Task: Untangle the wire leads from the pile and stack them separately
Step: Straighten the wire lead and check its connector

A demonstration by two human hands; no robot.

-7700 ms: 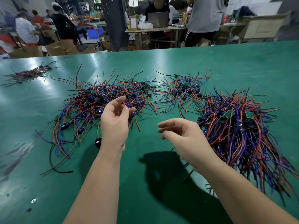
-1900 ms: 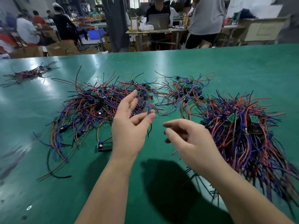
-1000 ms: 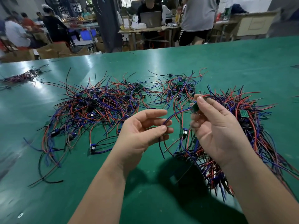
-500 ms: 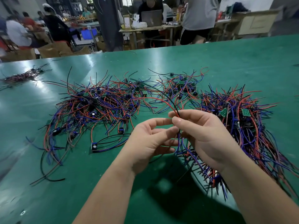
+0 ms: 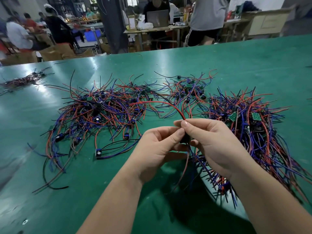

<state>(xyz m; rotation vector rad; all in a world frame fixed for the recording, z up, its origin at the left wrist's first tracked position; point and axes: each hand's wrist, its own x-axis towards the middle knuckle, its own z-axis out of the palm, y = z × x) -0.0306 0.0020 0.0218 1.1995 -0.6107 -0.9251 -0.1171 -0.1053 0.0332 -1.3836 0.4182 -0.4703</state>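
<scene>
A tangled pile [image 5: 101, 112] of red, blue and black wire leads with small parts spreads over the left middle of the green table [image 5: 236, 61]. A denser, more aligned stack [image 5: 249, 129] of leads with small green boards lies at the right. My left hand [image 5: 157, 149] and my right hand [image 5: 214, 141] meet above the table between them, both pinching one wire lead [image 5: 162, 103]. Its red wire arcs up and left from my fingertips, and blue and black strands hang below my hands. A smaller clump [image 5: 189, 90] lies behind.
One separate lead with a small blue part [image 5: 98, 152] lies left of my left hand. Another small bundle [image 5: 22, 81] sits at the far left. Beyond the table's far edge, several people, desks with a laptop [image 5: 157, 17] and cardboard boxes.
My hands came together from apart. My right hand lifted a lead by the right stack, and now both hands pinch it, with its red wire arcing up to the left.
</scene>
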